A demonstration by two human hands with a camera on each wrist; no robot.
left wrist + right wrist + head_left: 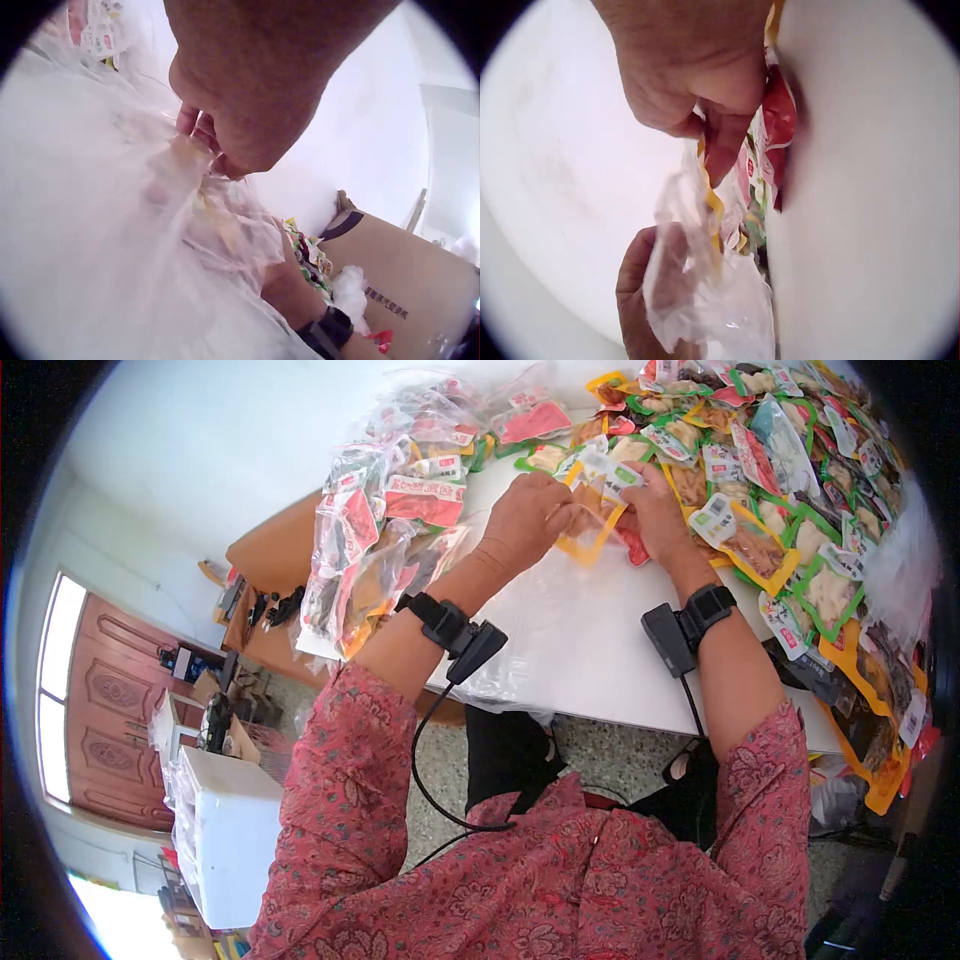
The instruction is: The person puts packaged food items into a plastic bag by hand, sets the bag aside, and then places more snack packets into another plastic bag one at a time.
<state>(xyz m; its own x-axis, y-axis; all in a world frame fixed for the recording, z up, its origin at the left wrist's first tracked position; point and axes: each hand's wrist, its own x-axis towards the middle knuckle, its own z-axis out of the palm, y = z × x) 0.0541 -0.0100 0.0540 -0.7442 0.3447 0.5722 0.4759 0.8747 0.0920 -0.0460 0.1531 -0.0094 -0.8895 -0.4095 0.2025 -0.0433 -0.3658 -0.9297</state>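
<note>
A clear plastic bag [679, 277] and a yellow-edged food packet [585, 548] are between the two hands above the white table. The left hand [527, 520] pinches the clear plastic at the left side, its fingers curled. On the other side, the right hand [655, 515] grips the packet near its top edge. In the right wrist view, the right hand [705, 82] has thumb and fingers on the yellow edge. The left wrist view shows the left hand [225, 112] above crumpled clear plastic [172, 217]; how far the packet sits inside the plastic cannot be told.
Bagged red-labelled packets [425, 500] lie along the left of the white table [560, 650]. A large heap of yellow- and green-edged packets [825, 590] covers the right side. A red packet [778, 112] lies beside the right hand. A cardboard box [397, 270] stands beyond.
</note>
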